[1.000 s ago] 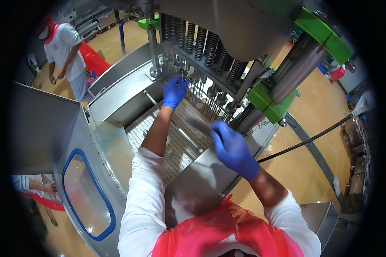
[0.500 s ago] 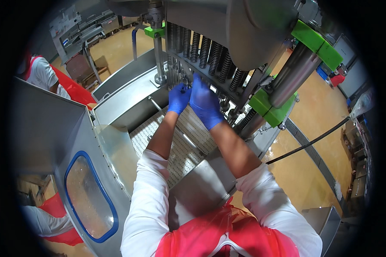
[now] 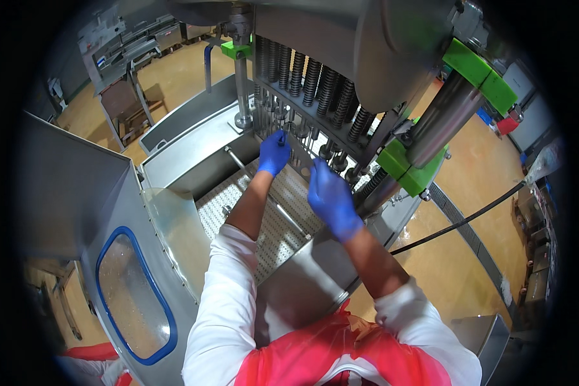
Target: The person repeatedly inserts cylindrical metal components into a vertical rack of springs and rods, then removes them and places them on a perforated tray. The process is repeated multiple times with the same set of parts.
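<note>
In front of me is a steel machine with a row of coil springs [image 3: 312, 80] above several thin vertical needles and round metal fittings [image 3: 326, 152]. My left hand [image 3: 275, 154], in a blue glove, is closed with its fingertips at the upper end of a flat grey metal strip [image 3: 300, 153] that has holes in it. My right hand [image 3: 333, 198], also gloved in blue, is closed at the strip's lower end; its fingertips are partly hidden. The strip slants below the spring row, over the white perforated conveyor belt [image 3: 238, 186].
A steel rod [image 3: 267, 193] crosses above the belt. At the right stands a thick post [image 3: 442, 119] with green clamps [image 3: 399, 164]. An open cover with a blue-rimmed window [image 3: 135, 296] is at the left. A black hose [image 3: 463, 222] runs over the tan floor. Part of another person's red apron shows lower left.
My right hand has moved down and right, away from my left, and the metal strip now shows between them. My left hand shifted slightly right. The other person at upper left has gone from view.
</note>
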Available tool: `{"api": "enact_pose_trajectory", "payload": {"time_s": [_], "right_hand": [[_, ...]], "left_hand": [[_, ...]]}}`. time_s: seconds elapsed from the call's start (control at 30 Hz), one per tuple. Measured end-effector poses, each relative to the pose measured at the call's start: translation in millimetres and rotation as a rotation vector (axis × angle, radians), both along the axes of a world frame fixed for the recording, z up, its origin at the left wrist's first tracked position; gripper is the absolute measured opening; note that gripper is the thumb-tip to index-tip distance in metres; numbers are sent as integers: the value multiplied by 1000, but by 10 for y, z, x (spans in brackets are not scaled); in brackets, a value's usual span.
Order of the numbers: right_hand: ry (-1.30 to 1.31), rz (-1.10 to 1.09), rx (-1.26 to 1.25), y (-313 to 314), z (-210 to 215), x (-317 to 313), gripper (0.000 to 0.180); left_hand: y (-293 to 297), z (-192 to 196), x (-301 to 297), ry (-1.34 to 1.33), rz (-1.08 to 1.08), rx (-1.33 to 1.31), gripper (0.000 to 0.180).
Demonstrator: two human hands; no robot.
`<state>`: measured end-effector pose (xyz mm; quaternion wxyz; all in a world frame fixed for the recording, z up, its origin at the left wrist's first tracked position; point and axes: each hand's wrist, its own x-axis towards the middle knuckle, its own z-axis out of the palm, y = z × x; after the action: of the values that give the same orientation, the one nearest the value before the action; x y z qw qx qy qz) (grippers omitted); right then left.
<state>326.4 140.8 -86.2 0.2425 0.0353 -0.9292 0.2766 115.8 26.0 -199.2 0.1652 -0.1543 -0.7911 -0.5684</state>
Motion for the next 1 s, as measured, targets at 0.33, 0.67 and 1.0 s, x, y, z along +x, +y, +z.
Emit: {"api": "enact_pose_trajectory", "payload": {"time_s": [0.33,0.67,1.0], "right_hand": [[-270,341,142,884,-643,1478,16],[-484,363,-1141,118,-476,72,46],[123,260,-2433,-877,-1026,-1907,39]], "left_hand": [[35,366,-110,-38,-1,-202,34],[8,427,-279,18,-5,-410,35],[-324,590,-606,-95,-360,-474,35]]}}
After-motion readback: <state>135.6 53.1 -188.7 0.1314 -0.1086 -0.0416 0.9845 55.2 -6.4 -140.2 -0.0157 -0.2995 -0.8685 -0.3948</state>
